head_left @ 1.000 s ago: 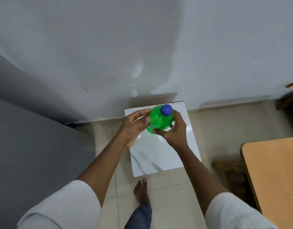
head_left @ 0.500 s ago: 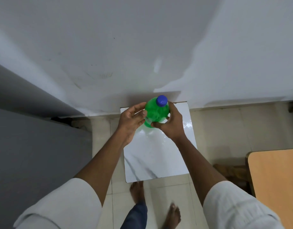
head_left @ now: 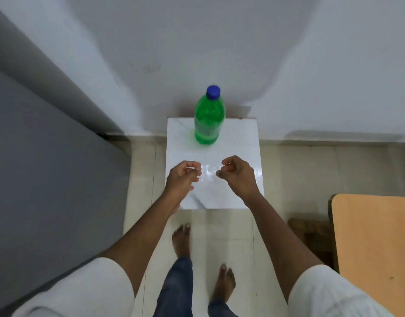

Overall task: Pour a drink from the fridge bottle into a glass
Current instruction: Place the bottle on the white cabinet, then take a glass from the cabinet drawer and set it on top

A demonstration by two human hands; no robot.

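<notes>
A green plastic bottle (head_left: pixel 209 117) with a blue cap stands upright near the far edge of a small white marble-top table (head_left: pixel 238 191), close to the wall. My left hand (head_left: pixel 182 177) and my right hand (head_left: pixel 237 173) hover over the middle of the tabletop, a hand's length nearer to me than the bottle. Both hands hold nothing, with fingers loosely curled and apart. No glass is in view.
A grey fridge side (head_left: pixel 48 179) fills the left. An orange wooden table (head_left: pixel 375 248) juts in at the right, with a dark wooden stool (head_left: pixel 311 236) beside it. A white wall stands behind the small table. My bare feet are on the tiled floor (head_left: pixel 300 175).
Both hands let go of the bottle, which now stands on the tabletop. The hands have drawn back toward me and the view has pulled back.
</notes>
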